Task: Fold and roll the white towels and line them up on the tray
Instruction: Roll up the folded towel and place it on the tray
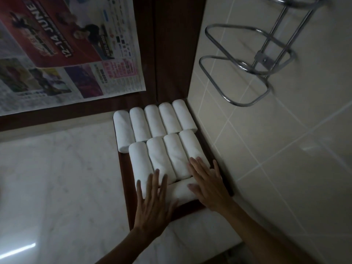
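A dark brown tray (124, 180) sits in the corner of a pale marble counter (62, 174). Several rolled white towels lie on it in two rows, a back row (155, 121) and a front row (162, 155). One more rolled towel (182, 190) lies crosswise at the near end of the tray. My left hand (152, 202) lies flat with straight fingers on the near ends of the front-row rolls. My right hand (206, 181) lies flat, fingers straight, on the crosswise roll and the right front roll.
A tiled wall (276, 149) runs along the tray's right side, with a chrome wire rack (247, 65) fixed to it above. A newspaper (66, 54) covers a dark wooden panel behind the counter.
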{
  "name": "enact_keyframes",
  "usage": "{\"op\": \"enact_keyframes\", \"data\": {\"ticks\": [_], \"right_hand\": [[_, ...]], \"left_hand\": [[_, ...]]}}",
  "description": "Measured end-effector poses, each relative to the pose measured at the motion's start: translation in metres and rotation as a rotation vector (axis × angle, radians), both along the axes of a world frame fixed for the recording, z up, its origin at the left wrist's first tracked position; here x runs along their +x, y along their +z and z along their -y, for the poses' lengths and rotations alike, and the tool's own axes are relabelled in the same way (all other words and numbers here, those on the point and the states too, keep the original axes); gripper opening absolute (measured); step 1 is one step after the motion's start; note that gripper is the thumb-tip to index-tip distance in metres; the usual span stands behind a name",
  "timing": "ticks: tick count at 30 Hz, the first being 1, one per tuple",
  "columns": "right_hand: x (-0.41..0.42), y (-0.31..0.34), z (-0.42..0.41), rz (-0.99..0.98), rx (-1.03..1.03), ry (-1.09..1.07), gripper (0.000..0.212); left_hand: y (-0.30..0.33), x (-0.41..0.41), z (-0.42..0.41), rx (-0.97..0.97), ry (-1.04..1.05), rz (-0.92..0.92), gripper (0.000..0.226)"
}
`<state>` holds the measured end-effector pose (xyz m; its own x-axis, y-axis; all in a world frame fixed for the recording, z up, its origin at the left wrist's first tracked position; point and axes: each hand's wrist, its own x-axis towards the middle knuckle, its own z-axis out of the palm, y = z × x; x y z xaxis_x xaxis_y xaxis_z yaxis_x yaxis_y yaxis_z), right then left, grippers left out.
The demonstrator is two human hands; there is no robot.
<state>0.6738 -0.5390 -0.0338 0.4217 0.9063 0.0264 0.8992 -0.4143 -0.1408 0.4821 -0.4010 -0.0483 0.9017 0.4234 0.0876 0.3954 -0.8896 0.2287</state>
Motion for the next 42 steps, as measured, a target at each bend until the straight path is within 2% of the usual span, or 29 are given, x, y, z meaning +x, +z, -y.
{"op": "enact_keyframes", "data": {"ticks": [3,8,13,18,31,42], "right_hand": [[0.004,-0.002,-0.013,0.014,-0.037,-0.039,0.061],[0.008,-0.006,-0.018,-0.008,-0.001,-0.018,0.063],[0.009,-0.012,-0.018,0.009,0.008,-0.028,0.064],[0.009,-0.016,-0.021,0.007,0.009,-0.045,0.064],[0.009,-0.011,-0.021,-0.029,0.009,-0.030,0.063],[0.017,-0.013,-0.025,-0.074,0.097,-0.038,0.052]], "left_hand": [[0.006,0.014,-0.008,-0.081,0.085,0.001,0.080],[0.002,0.017,-0.018,-0.160,0.089,0.004,0.086],[-0.002,0.022,-0.018,-0.202,0.103,0.073,0.074],[-0.009,0.025,-0.019,-0.177,0.115,0.083,0.068],[-0.005,0.022,-0.020,-0.194,0.106,0.025,0.073],[-0.001,0.013,-0.017,-0.259,0.159,0.072,0.072]]}}
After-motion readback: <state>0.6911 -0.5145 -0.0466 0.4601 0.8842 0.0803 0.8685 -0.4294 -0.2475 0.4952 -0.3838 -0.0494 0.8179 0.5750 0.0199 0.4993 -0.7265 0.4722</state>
